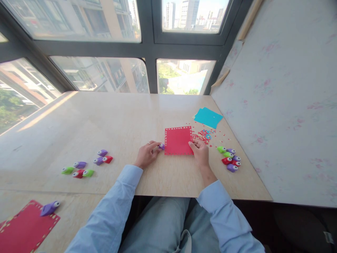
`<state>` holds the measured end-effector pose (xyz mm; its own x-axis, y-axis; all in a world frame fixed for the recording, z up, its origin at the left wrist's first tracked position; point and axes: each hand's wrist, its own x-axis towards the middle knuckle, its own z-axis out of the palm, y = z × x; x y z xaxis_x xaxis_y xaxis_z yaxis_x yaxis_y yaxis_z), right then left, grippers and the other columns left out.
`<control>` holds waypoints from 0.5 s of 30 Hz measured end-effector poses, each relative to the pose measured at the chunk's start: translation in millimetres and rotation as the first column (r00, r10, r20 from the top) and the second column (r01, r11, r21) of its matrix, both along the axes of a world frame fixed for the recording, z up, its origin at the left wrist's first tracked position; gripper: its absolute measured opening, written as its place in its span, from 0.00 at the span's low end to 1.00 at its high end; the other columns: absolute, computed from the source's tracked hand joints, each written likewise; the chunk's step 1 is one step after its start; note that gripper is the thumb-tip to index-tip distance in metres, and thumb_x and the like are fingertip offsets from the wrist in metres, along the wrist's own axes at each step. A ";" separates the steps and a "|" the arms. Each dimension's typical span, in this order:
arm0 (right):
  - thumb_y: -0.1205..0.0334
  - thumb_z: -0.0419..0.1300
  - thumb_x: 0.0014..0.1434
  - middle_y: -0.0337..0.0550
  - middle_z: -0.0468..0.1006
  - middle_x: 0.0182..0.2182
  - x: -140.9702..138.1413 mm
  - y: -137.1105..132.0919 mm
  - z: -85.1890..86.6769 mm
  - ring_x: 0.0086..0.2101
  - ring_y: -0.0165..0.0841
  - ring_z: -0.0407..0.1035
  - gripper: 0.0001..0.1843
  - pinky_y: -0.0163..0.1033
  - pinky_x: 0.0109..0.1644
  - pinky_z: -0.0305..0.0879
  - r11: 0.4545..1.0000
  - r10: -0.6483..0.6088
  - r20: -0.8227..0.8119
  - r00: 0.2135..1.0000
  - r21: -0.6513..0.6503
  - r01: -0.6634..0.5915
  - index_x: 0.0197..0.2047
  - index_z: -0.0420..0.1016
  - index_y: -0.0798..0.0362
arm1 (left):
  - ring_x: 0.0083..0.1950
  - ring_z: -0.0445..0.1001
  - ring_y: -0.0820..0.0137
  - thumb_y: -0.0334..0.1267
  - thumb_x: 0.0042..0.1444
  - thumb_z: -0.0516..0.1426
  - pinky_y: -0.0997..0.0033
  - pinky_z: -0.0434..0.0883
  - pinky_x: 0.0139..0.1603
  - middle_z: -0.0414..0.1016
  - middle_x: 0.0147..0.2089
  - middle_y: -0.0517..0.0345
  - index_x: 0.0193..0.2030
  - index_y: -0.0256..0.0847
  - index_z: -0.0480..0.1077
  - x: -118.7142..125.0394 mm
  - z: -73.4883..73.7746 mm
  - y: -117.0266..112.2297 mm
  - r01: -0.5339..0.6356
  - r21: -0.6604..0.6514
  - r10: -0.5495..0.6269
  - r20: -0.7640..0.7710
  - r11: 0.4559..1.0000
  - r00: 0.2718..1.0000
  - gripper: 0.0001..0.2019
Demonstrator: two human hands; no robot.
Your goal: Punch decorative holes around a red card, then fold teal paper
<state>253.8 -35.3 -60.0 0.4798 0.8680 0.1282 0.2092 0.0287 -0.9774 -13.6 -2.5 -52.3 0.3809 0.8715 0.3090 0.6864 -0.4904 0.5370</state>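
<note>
A red sheet of paper (178,141) stands out over the table, with small shapes punched along its top, left and right edges. My right hand (200,151) pinches its right edge, thumb on top. At the sheet's left edge, my left hand (149,153) has its fingers closed on a small purple paper punch (161,146) with a white eye. The punch meets the sheet's edge; whether paper is inside its slot I cannot tell. Tiny red and blue paper cutouts (204,136) lie scattered beyond my right hand.
Blue paper sheets (209,117) lie at the back right. Several colourful punches (231,160) cluster on the right, with more punches (80,164) on the left. Another red punched sheet (28,228) carries a purple punch (50,208) at the lower left. A wall (284,105) borders the table.
</note>
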 end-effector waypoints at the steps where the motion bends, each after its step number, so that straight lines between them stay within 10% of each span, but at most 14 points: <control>1: 0.50 0.65 0.51 0.49 0.83 0.35 0.0 0.0 -0.3 0.35 0.41 0.76 0.17 0.44 0.41 0.70 1.000 0.000 -0.001 1.000 0.000 0.000 0.39 0.79 0.55 | 0.26 0.67 0.77 0.39 0.62 0.58 0.73 0.65 0.31 0.78 0.45 0.56 0.50 0.44 0.75 0.1 0.1 -0.1 0.000 -0.002 0.000 0.003 1.000 1.000 0.12; 15: 0.50 0.65 0.51 0.48 0.83 0.35 0.2 0.8 -0.6 0.36 0.41 0.76 0.17 0.45 0.41 0.70 1.000 -0.003 0.007 1.000 0.012 0.003 0.38 0.79 0.54 | 0.26 0.67 0.77 0.41 0.61 0.59 0.74 0.65 0.31 0.78 0.45 0.56 0.49 0.44 0.76 0.4 0.7 0.0 -0.009 -0.015 0.009 0.034 1.000 0.999 0.11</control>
